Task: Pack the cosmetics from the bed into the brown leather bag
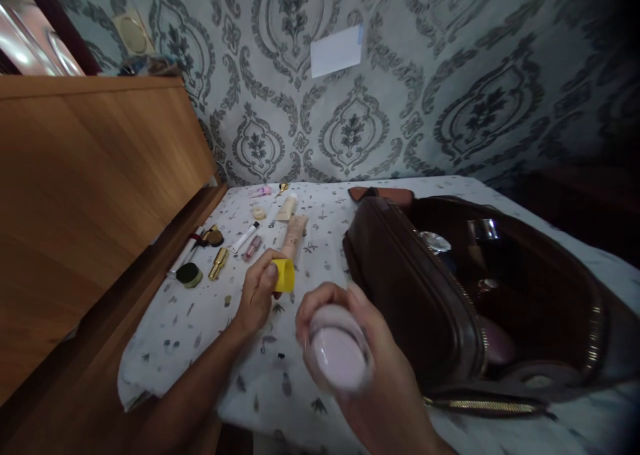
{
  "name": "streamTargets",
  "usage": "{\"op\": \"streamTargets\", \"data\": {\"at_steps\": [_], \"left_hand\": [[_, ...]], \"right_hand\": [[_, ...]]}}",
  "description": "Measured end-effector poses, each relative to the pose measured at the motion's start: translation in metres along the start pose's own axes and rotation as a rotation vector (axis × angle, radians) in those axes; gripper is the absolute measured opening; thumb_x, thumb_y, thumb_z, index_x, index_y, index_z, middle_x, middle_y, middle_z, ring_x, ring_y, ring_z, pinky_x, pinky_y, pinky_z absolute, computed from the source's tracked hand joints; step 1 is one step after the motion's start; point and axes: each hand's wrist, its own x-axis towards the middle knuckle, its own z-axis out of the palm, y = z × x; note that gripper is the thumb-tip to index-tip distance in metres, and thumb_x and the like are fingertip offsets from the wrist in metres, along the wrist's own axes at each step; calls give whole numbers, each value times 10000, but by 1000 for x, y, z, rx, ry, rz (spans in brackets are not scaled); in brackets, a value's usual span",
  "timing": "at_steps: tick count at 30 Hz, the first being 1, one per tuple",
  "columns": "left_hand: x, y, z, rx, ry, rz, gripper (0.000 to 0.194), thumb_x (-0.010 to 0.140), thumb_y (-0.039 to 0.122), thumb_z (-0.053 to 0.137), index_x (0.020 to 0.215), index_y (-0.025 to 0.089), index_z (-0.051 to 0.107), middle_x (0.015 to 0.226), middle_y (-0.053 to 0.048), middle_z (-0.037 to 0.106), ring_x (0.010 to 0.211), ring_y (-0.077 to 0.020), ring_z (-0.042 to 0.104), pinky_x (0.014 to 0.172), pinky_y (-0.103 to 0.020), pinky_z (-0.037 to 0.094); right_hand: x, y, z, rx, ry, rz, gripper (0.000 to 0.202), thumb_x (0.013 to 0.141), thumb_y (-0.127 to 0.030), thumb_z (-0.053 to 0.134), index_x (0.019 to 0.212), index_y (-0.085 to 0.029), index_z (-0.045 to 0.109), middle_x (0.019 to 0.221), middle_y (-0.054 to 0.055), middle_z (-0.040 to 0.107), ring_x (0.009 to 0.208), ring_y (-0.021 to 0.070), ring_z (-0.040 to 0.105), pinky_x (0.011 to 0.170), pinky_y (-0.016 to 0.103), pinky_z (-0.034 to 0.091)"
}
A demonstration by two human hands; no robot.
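Wallpaper [353, 125]: grey damask on pale ground. Cloth [310, 321]: white, small dark motifs. Cap [285, 275]: yellow. Bag [400, 288]: dark brown, zip teeth [490, 406] gold-coloured. Cabinet [100, 175]: orange-brown grain.

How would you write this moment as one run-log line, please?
left hand: holds yellow cap-like piece | right hand: grips pale container, details blurred | brown bag: open, at right | gold tube: lying on patterned cloth

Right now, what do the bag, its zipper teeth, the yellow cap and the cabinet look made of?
Bag: leather or imitation, smooth, soft sheen; look doesn't settle which.
Zipper teeth: probably metal, gold-toned, glinting.
Yellow cap, in left hand: likely plastic; smooth, evenly coloured.
Cabinet: wood or wood-look laminate; grain visible, low sheen.
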Motion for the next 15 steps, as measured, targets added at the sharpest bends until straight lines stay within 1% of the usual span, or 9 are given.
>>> {"op": "streamTargets", "data": {"at_steps": [1, 3, 6, 10, 15], "left_hand": [[-1, 0, -1, -2, 11, 8, 532, 887, 702, 346, 867, 202, 527, 633, 20, 472, 519, -127, 448, 435, -235, 356], [-1, -1, -2, 10, 28, 22, 507, 907, 671, 330, 915, 204, 528, 666, 14, 483, 541, -130, 450, 448, -231, 359], [-1, -2, -3, 76, 32, 73, 488, 914, 648, 345, 938, 201, 539, 711, 2, 505, 586, -137, 460, 485, -234, 369], [0, -2, -2, 142, -33, 169, 509, 907, 659, 377, 910, 185, 563, 714, -1, 508, 636, -149, 476, 556, -252, 388], [-2, -1, 1, 167, -161, 183, 491, 910, 633, 418, 953, 168, 569, 703, 5, 521, 621, -143, 473, 562, -254, 370]], "right_hand": [[9, 4, -4, 3, 54, 16, 472, 720, -663, 617, 620, -205, 572, 470, -40, 477, 339, 71, 301, 316, 189, 235], [26, 12, -11, 13, 161, -5, 469, 705, -664, 628, 670, -205, 540, 452, -70, 439, 327, 55, 257, 315, 177, 206], [44, 22, -22, -42, 265, -79, 483, 740, -683, 572, 720, -202, 533, 426, -82, 418, 328, 61, 284, 327, 175, 218], [52, 33, -32, -207, 316, -156, 521, 806, -706, 482, 762, -193, 558, 430, -67, 435, 357, 84, 348, 349, 188, 260], [55, 43, -44, -367, 357, -223, 572, 801, -752, 448, 792, -195, 581, 472, -43, 461, 377, 115, 368, 350, 239, 289]]}}
